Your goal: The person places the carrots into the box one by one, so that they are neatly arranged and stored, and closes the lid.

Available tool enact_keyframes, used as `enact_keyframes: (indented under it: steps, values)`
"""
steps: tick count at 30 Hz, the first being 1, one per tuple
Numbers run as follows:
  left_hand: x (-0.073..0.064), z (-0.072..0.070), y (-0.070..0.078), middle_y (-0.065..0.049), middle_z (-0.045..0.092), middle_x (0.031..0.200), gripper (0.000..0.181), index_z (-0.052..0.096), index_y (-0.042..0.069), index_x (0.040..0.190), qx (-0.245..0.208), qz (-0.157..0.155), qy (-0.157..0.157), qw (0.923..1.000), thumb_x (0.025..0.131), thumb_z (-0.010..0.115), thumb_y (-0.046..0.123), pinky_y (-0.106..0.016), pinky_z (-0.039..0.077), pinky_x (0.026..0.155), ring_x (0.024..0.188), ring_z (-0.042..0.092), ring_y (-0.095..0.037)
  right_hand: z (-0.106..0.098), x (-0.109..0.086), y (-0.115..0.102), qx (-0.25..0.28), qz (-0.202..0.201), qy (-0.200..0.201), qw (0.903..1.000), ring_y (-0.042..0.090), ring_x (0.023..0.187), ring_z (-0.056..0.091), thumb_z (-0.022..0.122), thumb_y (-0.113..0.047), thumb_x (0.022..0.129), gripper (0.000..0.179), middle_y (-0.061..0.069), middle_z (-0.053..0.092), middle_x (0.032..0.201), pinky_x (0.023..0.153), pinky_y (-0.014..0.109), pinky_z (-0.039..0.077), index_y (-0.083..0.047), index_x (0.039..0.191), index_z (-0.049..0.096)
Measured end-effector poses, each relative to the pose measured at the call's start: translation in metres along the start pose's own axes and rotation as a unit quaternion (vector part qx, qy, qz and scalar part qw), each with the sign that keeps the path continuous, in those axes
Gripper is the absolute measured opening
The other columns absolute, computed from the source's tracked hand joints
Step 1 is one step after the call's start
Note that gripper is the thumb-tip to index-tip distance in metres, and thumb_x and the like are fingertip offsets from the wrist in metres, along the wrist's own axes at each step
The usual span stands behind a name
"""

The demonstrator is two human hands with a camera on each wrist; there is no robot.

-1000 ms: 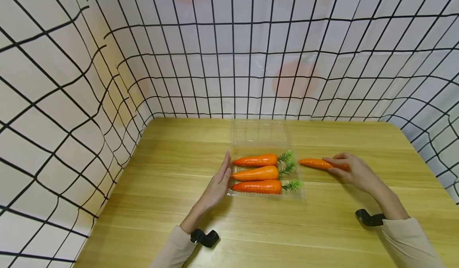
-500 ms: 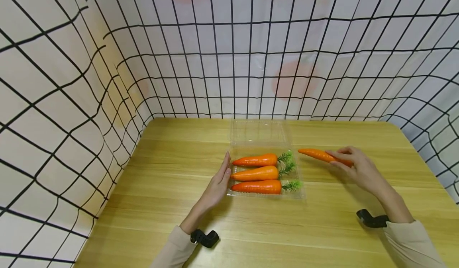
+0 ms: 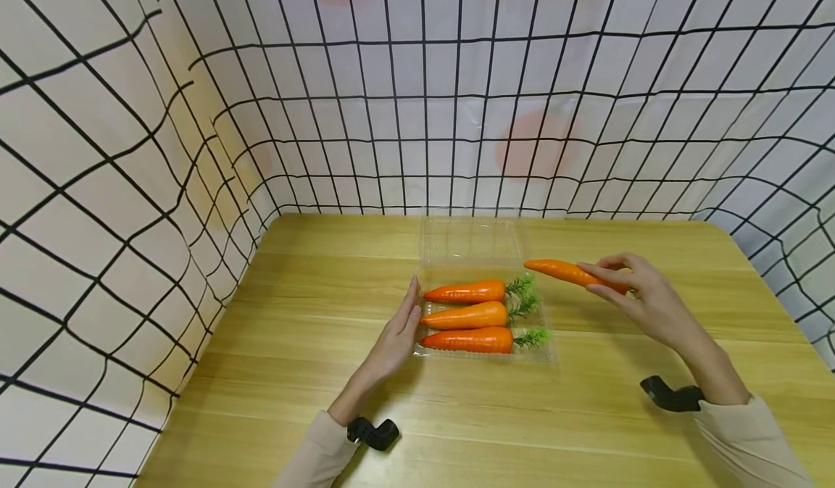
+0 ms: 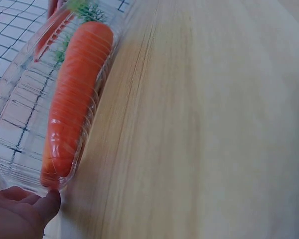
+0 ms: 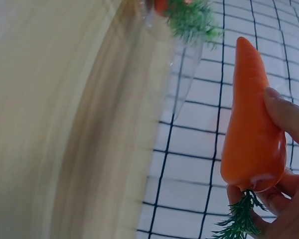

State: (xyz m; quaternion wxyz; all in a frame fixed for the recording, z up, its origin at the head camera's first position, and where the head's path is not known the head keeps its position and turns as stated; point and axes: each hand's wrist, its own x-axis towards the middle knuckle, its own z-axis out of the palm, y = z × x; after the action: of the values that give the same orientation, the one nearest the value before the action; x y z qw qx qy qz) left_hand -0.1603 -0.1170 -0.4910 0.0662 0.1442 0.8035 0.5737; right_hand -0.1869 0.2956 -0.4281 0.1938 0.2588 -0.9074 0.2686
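Note:
Three orange carrots [image 3: 471, 316] with green tops lie side by side in a clear plastic box [image 3: 546, 346], tips pointing left. My left hand [image 3: 394, 336] rests against the left side of that box with fairly straight fingers; in the left wrist view its thumb touches the box end by a carrot [image 4: 75, 94]. Between thumb and fingers my right hand [image 3: 642, 296] pinches another carrot [image 3: 561, 270], raised above the table just right of the box, tip leftward. In the right wrist view this held carrot [image 5: 254, 129] shows its green top hanging below the fingers.
The box's transparent lid [image 3: 472, 240] lies folded back behind it. A wooden table [image 3: 313, 270] carries everything. White walls with a black wire grid [image 3: 424, 96] rise at the back and on both sides.
My right hand has lifted the fourth carrot off the table and carried it up and leftward, toward the box's right edge. The left hand and box have stayed in place.

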Motion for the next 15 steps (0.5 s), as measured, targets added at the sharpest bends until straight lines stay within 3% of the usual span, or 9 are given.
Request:
enact_keyframes:
  steps: [15]
  values:
    - [0.001,0.001,0.0,-0.011,0.011,0.175,0.057,0.005,0.017,0.168,-0.006,0.002,0.005,1.0,0.115,0.027,0.017,-0.05,0.017,0.13,0.16,0.018,-0.03,0.012,0.025,-0.032,0.024,-0.05,-0.027,0.9981,0.004,0.103,0.048,0.084,-0.001,0.081,0.048,0.004,0.066,0.113,0.076,0.022,0.039,-0.018,0.126,0.077]
